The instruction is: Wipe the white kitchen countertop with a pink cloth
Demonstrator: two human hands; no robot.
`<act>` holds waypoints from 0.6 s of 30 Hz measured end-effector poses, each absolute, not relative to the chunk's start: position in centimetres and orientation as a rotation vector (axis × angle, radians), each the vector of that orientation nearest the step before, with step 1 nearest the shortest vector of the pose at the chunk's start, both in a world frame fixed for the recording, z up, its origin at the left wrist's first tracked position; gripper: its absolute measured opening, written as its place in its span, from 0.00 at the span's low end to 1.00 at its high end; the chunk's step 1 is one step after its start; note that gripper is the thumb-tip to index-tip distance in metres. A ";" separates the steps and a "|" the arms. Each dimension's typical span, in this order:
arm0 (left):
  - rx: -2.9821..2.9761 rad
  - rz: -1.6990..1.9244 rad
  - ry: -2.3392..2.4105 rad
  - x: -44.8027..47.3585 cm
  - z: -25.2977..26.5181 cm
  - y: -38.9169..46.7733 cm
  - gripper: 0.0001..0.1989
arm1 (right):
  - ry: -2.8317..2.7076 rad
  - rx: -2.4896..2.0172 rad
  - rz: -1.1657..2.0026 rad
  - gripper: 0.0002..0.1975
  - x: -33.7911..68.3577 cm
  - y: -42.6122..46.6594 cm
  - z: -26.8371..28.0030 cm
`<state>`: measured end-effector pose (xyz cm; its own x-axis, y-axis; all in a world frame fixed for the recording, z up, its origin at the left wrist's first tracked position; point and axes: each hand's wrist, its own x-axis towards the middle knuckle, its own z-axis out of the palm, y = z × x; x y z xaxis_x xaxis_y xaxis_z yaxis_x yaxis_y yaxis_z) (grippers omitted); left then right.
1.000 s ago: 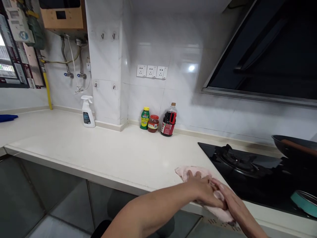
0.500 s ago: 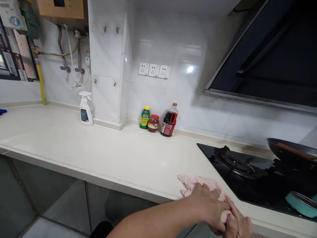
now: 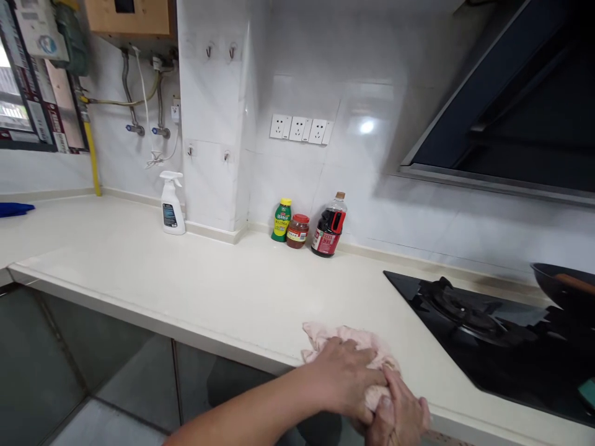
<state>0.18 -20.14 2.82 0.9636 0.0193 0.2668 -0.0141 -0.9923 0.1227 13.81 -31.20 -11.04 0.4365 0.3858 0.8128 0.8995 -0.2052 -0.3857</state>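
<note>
Pink cloth (image 3: pixel 368 339) by front edge of desk (image 3: pixel 223 291): likely light, soft; best held at bunched end. Left grip (image 3: pixel 344 376) spread atop; right grip (image 3: pixel 402 407) curled, hold unclear.

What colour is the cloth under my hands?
The cloth is pale pink, clearest in the head view.

A sprayer (image 3: pixel 173 212) is standing left of a green bottle (image 3: pixel 281 222), jar (image 3: pixel 297 231) and dark bottle (image 3: pixel 329 227); a hood (image 3: pixel 525 118) is overhanging a hob (image 3: pixel 488 365).
</note>
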 end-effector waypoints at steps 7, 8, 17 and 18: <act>2.954 0.383 0.270 -8.4 3.4 -16.5 0.34 | -1.310 -1.744 -0.733 0.27 5.3 -26.2 -9.3; 2.947 0.390 0.311 -9.5 3.3 -15.9 0.34 | -1.342 -1.724 -0.741 0.27 4.1 -25.6 -8.8; 2.939 0.547 0.761 -20.4 1.5 -10.8 0.36 | -1.691 -1.506 -0.733 0.27 -6.3 -19.9 -4.7; 2.933 0.553 0.818 -21.4 1.5 -10.5 0.36 | -1.709 -1.487 -0.740 0.27 -7.3 -19.1 -4.5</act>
